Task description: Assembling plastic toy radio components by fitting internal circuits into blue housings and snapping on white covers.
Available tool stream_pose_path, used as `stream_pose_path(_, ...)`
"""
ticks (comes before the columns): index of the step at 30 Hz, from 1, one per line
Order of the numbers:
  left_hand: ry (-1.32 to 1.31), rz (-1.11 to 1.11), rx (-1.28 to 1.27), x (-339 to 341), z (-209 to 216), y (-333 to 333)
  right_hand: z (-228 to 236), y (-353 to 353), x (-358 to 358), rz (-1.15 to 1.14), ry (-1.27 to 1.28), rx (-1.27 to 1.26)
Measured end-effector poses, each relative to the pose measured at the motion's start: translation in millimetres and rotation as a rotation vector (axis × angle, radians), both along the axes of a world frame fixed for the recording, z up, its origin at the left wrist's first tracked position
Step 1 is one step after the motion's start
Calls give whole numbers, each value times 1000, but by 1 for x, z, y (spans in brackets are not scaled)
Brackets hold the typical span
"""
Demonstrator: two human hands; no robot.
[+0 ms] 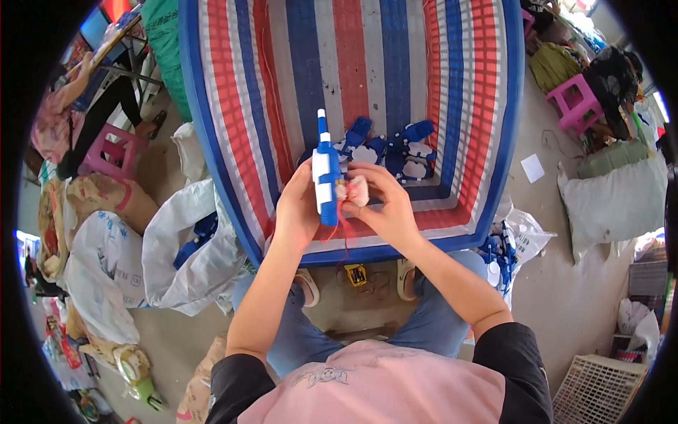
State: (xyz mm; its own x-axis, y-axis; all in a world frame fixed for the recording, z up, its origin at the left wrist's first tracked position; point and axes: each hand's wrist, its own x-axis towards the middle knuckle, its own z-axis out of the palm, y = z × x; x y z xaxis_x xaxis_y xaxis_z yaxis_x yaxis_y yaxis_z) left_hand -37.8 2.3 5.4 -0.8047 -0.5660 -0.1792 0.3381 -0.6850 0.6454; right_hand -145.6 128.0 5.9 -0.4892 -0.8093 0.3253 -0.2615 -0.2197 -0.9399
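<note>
The person's left hand [298, 201] grips a blue-and-white plastic toy [326, 184], narrow tip pointing away, over the near end of a big blue tub [189, 92]. The right hand [387, 205] pinches a pale wad [359, 191] against its side, red strings [346, 229] dangling. Similarly coloured pieces [415, 131] lie inside.

A workshop, by the look of it.
Similar blue-and-white pieces [418, 131] lie heaped in a big lined bin [514, 71]; sacks [613, 205] crowd the bare floor [544, 304], a mesh crate [599, 390] stands at the right, low pink stools [575, 106] stand about, and another person [55, 134] sits at a table [111, 48] on the left.
</note>
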Motion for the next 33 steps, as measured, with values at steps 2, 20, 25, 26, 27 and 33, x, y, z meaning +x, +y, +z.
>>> stream_pose_path(2,129,-154,86,2,14,-2,-2,1,-2,-74,322,-4)
stream_pose_path(20,-278,-53,58,1,8,-24,14,13,-9,-113,-97,44)
stream_pose_path(25,-273,-203,182,1,4,-21,9,13,-17,269,-310,143)
stream_pose_path(26,-293,-235,210,1,8,-20,8,12,-12,280,-292,136)
stream_pose_path(27,-293,-236,211,0,5,-20,10,12,-9,254,-207,184)
stream_pose_path(33,-406,-150,-233,-2,-2,-11,3,12,-1,192,87,224)
